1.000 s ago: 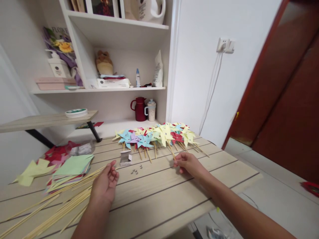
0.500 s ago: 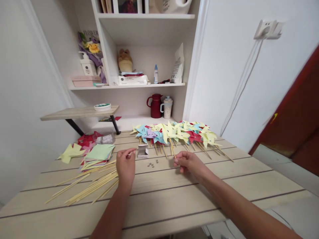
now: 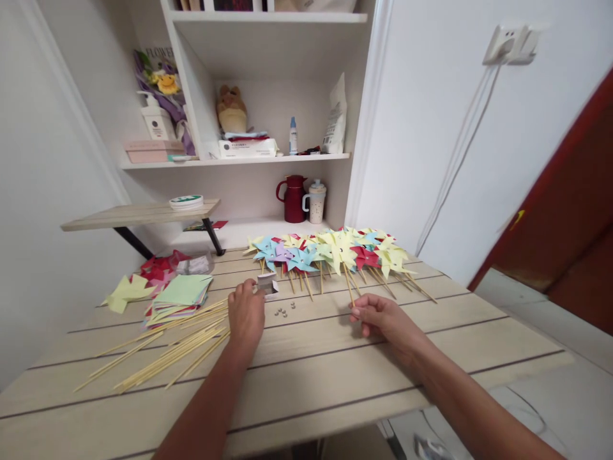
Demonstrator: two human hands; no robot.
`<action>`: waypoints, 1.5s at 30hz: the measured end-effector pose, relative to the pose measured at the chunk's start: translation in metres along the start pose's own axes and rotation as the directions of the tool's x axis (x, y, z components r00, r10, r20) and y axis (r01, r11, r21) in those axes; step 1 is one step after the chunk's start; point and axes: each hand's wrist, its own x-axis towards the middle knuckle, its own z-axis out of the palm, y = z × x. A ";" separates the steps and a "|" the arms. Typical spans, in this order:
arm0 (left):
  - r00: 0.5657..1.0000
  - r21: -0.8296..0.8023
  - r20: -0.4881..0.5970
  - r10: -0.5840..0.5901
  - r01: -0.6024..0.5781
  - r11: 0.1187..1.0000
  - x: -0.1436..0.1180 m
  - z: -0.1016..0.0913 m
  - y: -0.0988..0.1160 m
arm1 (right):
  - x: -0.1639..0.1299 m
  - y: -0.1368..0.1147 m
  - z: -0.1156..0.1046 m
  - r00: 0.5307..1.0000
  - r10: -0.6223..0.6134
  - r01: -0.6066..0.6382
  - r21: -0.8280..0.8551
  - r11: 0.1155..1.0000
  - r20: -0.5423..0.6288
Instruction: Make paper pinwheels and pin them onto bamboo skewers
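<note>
The left hand [image 3: 246, 314] had moved forward across the table [image 3: 335, 377] since 1 second earlier, when it hovered open above the bare skewers; now its fingers [image 3: 249, 289] reached the small white box [image 3: 267, 285] at 12 o'clock from it, touching its near edge, though whether they gripped it could not be told. That shift put the hand at the box, judged to be the fastener supply, and beside the 6 or so small metal pieces [image 3: 284, 310] lying loose at 3 o'clock from the hand. The box stood open, its contents too small to make out. The right hand [image 3: 383, 317] had stayed put, fingers pinched around the lower end of a pinwheel stick [image 3: 348, 292], whose yellow head lay at 11 o'clock in the row of finished pinwheels [image 3: 330, 250]. The skewers [image 3: 167, 351] lay at 9 o'clock from the left hand, the stack of paper squares [image 3: 181, 295] beyond them.
</note>
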 end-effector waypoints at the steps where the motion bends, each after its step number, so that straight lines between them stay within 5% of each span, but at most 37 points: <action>1: 1.000 -0.001 -0.003 0.020 -0.020 1.000 0.001 0.000 0.000 | -0.003 -0.001 -0.003 1.000 -0.002 0.002 0.008 1.000 -0.002; 7: 0.990 -0.071 -0.082 0.117 -0.123 0.990 0.009 -0.019 0.019 | -0.021 -0.003 -0.021 1.000 -0.017 0.015 0.093 0.996 0.020; 13: 0.954 -0.143 -0.001 0.301 -0.298 0.944 0.021 -0.042 0.092 | -0.035 -0.009 -0.032 0.999 -0.040 0.038 0.095 0.995 0.013; 18: 0.887 -0.075 0.115 0.447 -0.441 0.894 0.018 -0.026 0.143 | -0.046 -0.019 -0.036 0.998 -0.054 0.056 0.056 0.997 -0.032; 24: 0.889 -0.106 0.154 0.432 -0.419 0.902 0.012 -0.008 0.157 | -0.056 -0.022 -0.038 0.999 -0.033 0.034 0.059 0.998 -0.019; 32: 0.946 -0.313 0.009 0.323 -0.304 0.900 -0.003 -0.020 0.134 | -0.046 -0.028 -0.013 0.999 -0.027 0.025 0.065 0.998 0.041; 37: 0.905 -0.313 -0.293 0.307 -0.395 0.864 -0.029 -0.025 0.069 | -0.018 -0.041 0.025 0.993 -0.067 0.065 0.024 0.998 0.098; 41: 0.886 -0.281 -0.284 0.366 -0.442 0.852 -0.052 -0.024 0.012 | 0.021 -0.044 0.067 0.993 -0.055 0.052 0.029 0.998 0.108; 45: 0.911 -0.332 -0.263 0.318 -0.395 0.856 -0.060 -0.022 -0.010 | 0.057 -0.043 0.110 0.998 0.010 -0.012 0.037 0.999 0.060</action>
